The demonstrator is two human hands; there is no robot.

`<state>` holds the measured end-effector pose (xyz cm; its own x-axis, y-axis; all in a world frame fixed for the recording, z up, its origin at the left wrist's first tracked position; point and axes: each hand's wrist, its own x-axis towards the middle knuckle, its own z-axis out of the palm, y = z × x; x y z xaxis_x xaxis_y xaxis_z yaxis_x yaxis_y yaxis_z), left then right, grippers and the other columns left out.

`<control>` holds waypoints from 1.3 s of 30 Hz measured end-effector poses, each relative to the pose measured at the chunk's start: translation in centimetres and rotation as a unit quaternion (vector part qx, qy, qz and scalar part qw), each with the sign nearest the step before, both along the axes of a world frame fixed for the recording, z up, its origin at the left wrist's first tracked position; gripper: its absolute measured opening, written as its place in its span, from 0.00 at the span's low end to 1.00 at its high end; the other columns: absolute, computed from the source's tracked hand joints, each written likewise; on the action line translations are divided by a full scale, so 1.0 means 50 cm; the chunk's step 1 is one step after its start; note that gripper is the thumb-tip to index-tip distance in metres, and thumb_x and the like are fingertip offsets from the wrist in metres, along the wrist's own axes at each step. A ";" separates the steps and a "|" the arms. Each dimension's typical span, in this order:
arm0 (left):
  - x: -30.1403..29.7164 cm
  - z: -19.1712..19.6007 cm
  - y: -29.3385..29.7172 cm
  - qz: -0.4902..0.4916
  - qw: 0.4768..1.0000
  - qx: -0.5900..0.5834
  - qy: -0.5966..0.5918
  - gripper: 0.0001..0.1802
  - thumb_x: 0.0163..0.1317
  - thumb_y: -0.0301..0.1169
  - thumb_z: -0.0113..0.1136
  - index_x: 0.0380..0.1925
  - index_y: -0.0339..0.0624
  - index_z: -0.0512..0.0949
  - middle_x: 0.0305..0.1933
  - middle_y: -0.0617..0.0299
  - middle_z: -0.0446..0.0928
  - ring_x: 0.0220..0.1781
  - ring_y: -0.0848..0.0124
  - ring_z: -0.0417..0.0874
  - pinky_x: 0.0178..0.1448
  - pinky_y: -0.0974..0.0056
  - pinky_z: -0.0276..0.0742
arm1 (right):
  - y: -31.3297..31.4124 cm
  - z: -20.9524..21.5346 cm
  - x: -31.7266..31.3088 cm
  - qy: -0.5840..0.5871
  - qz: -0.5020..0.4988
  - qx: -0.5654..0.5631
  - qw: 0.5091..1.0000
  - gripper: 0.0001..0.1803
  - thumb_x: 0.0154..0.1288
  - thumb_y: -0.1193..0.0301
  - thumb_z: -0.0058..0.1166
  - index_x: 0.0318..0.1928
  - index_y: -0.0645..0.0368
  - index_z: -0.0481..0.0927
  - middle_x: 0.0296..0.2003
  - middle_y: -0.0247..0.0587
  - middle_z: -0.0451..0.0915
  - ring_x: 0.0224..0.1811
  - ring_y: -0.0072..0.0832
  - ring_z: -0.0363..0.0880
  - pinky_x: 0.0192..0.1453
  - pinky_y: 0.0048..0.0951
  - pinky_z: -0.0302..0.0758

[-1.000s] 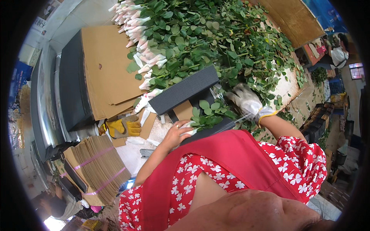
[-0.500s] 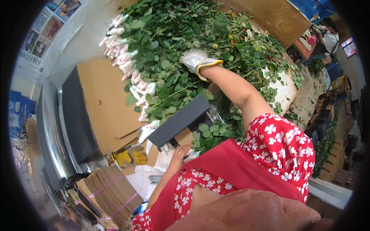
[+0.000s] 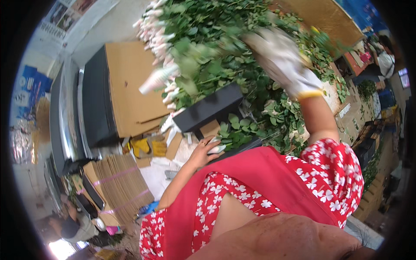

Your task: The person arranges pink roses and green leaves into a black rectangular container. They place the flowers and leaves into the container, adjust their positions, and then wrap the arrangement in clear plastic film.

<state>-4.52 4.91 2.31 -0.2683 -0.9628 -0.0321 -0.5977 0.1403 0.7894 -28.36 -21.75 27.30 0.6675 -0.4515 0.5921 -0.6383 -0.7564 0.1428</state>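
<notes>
My right hand (image 3: 284, 58), in a white glove with a yellow cuff, is raised over a big heap of leafy rose stems (image 3: 242, 39) and is blurred by motion. It grips one leafy rose stem (image 3: 195, 65) whose pale wrapped bud (image 3: 155, 81) points left above the heap. My bare left hand (image 3: 203, 152) rests at the near edge of the bench. Its fingers lie on a small white object (image 3: 216, 149); whether they grip it is unclear. A black box (image 3: 208, 108) lies between the two hands.
A brown cardboard sheet (image 3: 130, 86) lies on a dark stand left of the heap. Yellow gloves (image 3: 147, 147) sit below it. Bundled cardboard stacks (image 3: 123, 182) stand at lower left, with another person (image 3: 71, 221) beyond them. Crates and greenery line the right side.
My right hand went from the near bench edge up into the heap, then swung higher and rightward with a stem. My left hand stayed at the bench edge.
</notes>
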 end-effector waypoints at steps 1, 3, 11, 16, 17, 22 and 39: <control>0.001 -0.027 0.011 0.003 1.000 -0.018 -0.004 0.31 0.53 0.32 0.72 0.59 0.48 0.77 0.62 0.47 0.74 0.63 0.48 0.73 0.64 0.54 0.72 | 0.044 0.012 -0.033 0.041 0.016 0.038 0.998 0.17 0.55 0.75 0.53 0.47 0.53 0.79 0.39 0.43 0.79 0.42 0.44 0.80 0.48 0.44 0.78; -0.008 -0.051 0.026 0.032 0.999 0.000 0.015 0.34 0.51 0.31 0.73 0.61 0.50 0.75 0.59 0.48 0.76 0.59 0.48 0.75 0.63 0.53 0.72 | 0.107 -0.061 -0.101 0.107 0.040 0.093 0.989 0.14 0.55 0.74 0.53 0.45 0.52 0.79 0.36 0.42 0.78 0.40 0.41 0.80 0.46 0.41 0.78; -0.006 -0.009 0.005 0.008 0.999 0.028 -0.019 0.31 0.54 0.40 0.70 0.58 0.47 0.76 0.61 0.51 0.74 0.63 0.53 0.72 0.65 0.54 0.68 | 0.099 -0.429 -0.182 0.352 0.060 0.434 0.827 0.19 0.61 0.70 0.52 0.53 0.52 0.79 0.45 0.46 0.83 0.48 0.44 0.82 0.55 0.40 0.80; -0.002 0.031 -0.018 -0.029 0.980 -0.114 -0.158 0.28 0.49 0.44 0.73 0.51 0.50 0.81 0.69 0.48 0.63 0.68 0.49 0.65 0.69 0.49 0.62 | -0.124 -0.227 0.034 0.045 -0.037 0.203 0.977 0.15 0.66 0.72 0.46 0.51 0.54 0.79 0.39 0.52 0.81 0.43 0.48 0.81 0.47 0.46 0.78; 0.000 0.024 -0.029 -0.026 0.985 -0.107 -0.132 0.27 0.48 0.45 0.74 0.49 0.51 0.81 0.71 0.49 0.61 0.68 0.47 0.64 0.69 0.47 0.61 | -0.181 -0.268 0.077 0.066 -0.039 0.136 0.988 0.16 0.65 0.73 0.47 0.52 0.54 0.80 0.41 0.52 0.81 0.44 0.48 0.81 0.49 0.44 0.78; 0.011 -0.031 -0.034 -0.019 0.998 -0.040 -0.047 0.17 0.54 0.38 0.70 0.45 0.53 0.83 0.61 0.54 0.71 0.58 0.49 0.72 0.63 0.51 0.69 | -0.324 -0.313 0.211 0.216 -0.147 0.295 0.919 0.20 0.58 0.79 0.50 0.51 0.53 0.82 0.49 0.51 0.83 0.46 0.46 0.83 0.51 0.41 0.81; -0.009 -0.157 -0.004 0.120 0.990 -0.055 0.040 0.22 0.51 0.32 0.70 0.49 0.45 0.79 0.56 0.51 0.77 0.59 0.53 0.75 0.62 0.52 0.70 | 0.158 -0.286 -0.145 0.128 0.011 0.359 0.924 0.23 0.57 0.78 0.49 0.54 0.50 0.78 0.46 0.50 0.81 0.50 0.49 0.79 0.56 0.44 0.77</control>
<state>-4.96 4.70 -5.53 -0.0290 -0.9956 0.0889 -0.5600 0.0899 0.8236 -35.59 -13.83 12.99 0.7580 -0.6514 -0.0335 -0.6362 -0.7271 -0.2581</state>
